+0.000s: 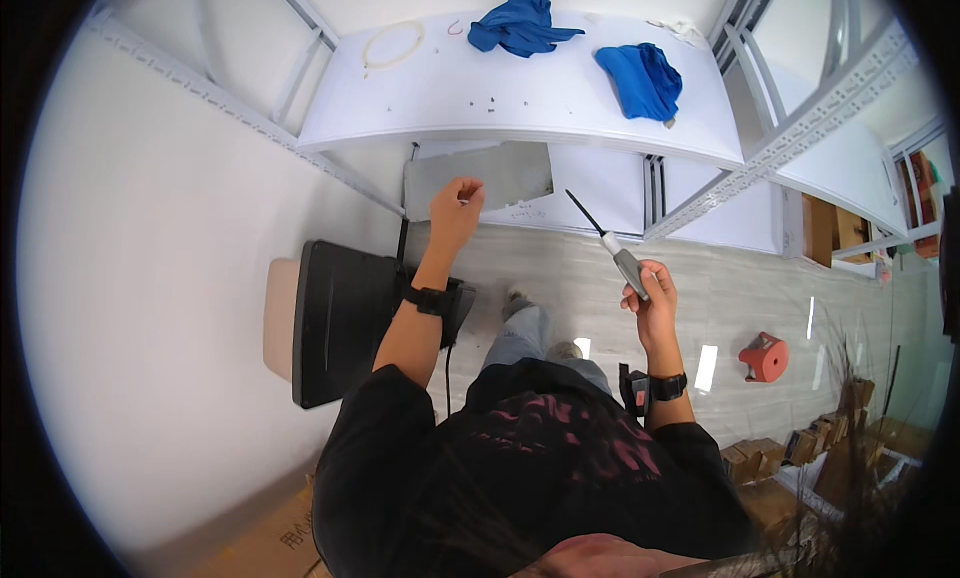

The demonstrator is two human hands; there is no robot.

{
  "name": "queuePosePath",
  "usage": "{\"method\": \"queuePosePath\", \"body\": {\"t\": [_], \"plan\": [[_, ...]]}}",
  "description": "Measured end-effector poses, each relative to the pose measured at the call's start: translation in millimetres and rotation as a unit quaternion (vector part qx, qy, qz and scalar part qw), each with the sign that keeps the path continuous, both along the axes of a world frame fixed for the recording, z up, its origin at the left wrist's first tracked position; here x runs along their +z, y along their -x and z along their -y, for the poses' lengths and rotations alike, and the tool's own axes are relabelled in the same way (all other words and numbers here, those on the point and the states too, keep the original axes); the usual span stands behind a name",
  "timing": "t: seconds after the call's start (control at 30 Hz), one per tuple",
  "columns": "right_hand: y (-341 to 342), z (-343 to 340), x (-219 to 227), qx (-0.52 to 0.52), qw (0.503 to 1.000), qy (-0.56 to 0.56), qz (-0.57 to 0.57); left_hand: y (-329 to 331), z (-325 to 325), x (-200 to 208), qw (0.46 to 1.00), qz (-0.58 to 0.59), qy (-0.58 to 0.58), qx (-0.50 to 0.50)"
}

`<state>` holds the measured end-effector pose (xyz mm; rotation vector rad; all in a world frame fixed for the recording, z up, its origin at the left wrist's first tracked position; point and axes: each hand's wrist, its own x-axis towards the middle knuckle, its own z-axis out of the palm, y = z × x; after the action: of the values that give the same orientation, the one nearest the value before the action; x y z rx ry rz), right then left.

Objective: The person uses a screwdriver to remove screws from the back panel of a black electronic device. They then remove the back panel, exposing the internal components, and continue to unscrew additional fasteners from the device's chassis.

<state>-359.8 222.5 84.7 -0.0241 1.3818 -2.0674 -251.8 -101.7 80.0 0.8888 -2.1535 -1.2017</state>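
Note:
My right hand (653, 296) grips a screwdriver-like tool (626, 262) by the lower end of its grey handle. A white collar joins the handle to a thin black shaft, which slants up and to the left. To the left, my left hand (458, 208) is raised with its fingers curled together; whether anything small is inside them is hidden. It appears in front of a flat grey panel (510, 173) that lies on the lower shelf level. The two hands are well apart.
Ahead stands a white shelf (420, 98) bearing two blue cloths (525, 26) (640, 80) and a pale yellow loop (393, 45). A black chair-like object (345, 323) is at my left. A red stool (765, 358) stands on the floor at right, with several cardboard boxes (755, 460) nearer.

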Motion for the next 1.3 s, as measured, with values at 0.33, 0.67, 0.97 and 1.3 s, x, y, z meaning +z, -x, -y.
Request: {"method": "queuePosePath", "body": {"t": [0.33, 0.67, 0.97, 1.3], "plan": [[71, 90, 18, -0.006, 0.997, -0.075, -0.035, 121, 157, -44, 0.987, 0.003, 0.159, 0.037], [113, 159, 24, -0.023, 0.995, -0.097, -0.03, 150, 185, -50, 0.985, -0.021, 0.164, -0.04], [154, 177, 24, 0.06, 0.994, -0.082, -0.04, 144, 187, -42, 0.993, -0.014, 0.116, -0.033], [192, 192, 9, 0.279, 0.955, -0.021, -0.099, 109, 91, -21, 0.795, -0.283, -0.535, 0.049]]}}
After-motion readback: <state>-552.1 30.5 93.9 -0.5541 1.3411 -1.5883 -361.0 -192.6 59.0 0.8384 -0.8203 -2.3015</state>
